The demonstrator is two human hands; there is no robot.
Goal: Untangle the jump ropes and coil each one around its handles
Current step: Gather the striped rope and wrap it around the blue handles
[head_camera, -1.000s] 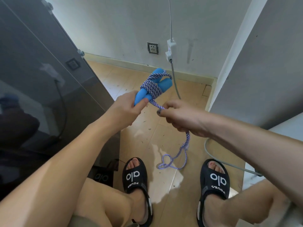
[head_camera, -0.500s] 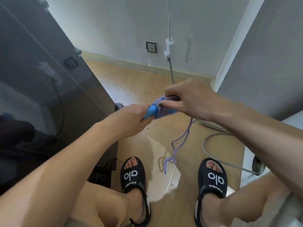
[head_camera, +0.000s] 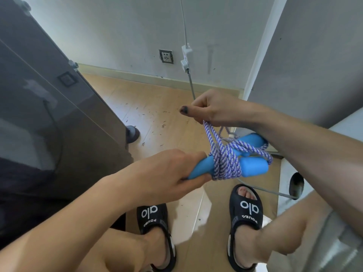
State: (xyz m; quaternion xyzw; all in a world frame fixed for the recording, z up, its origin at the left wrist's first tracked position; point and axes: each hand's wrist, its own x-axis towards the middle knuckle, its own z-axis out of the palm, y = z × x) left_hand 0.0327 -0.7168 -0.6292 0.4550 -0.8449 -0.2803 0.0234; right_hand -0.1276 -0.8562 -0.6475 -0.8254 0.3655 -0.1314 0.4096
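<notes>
A jump rope with two blue handles (head_camera: 253, 166) is held above my knees. Its purple-and-white cord (head_camera: 225, 163) is wound in many turns round the middle of both handles. My left hand (head_camera: 167, 171) grips the near ends of the handles. My right hand (head_camera: 212, 108) is raised above the bundle and pinches a short stretch of the cord, which runs taut down to the coil. A loose loop of cord lies over the far handle. Only this one rope is in view.
I sit with both feet in black slides (head_camera: 155, 232) on a wooden floor. A dark glass-fronted cabinet (head_camera: 49, 114) stands at the left. A wall socket (head_camera: 166, 56) and a grey cable (head_camera: 191, 85) are on the far wall; a pale wall rises at the right.
The hanging tail of cord has been wound up onto the handles and no longer trails toward the floor. My right hand lifted from the bundle, pulling the cord up; the handles dropped lower and rightward.
</notes>
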